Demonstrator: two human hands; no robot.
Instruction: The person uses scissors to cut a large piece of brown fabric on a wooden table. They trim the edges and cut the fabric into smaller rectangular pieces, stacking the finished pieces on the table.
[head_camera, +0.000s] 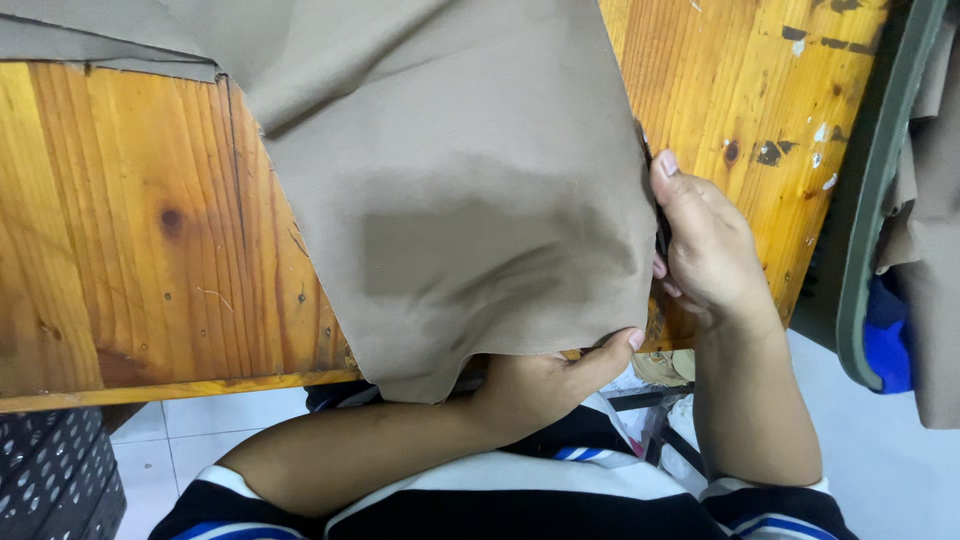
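Far left, low: dark perforated bin (55, 470), plastic, dotted with round holes, standing on pale floor tiles (215, 425); above it, wooden table (130, 260) of varnished orange pine planks, knotted, scratched, glossy, with a straight front edge; no packages, labels or signs anywhere in view.

Centre: tan cloth (460, 180), smooth woven fabric, matte, softly creased, draped over the table and hanging past its front edge, one raw edge running diagonally down the planks; darker shadowed patch in its middle.

Below centre: left hand (545, 380) under the hanging corner of the cloth, thumb pressed up against the lower hem, grasping the fabric from beneath, remaining digits hidden behind it; forearm bare, striped black, white and blue sleeve at the bottom.

Right of centre: right hand (705, 250) curled round the cloth's right edge, thumb on top, pinching the fabric at the table's edge.

Far right: table top flecked with dark and white paint marks; then a green-rimmed bin (880, 190) holding more tan fabric and something blue.
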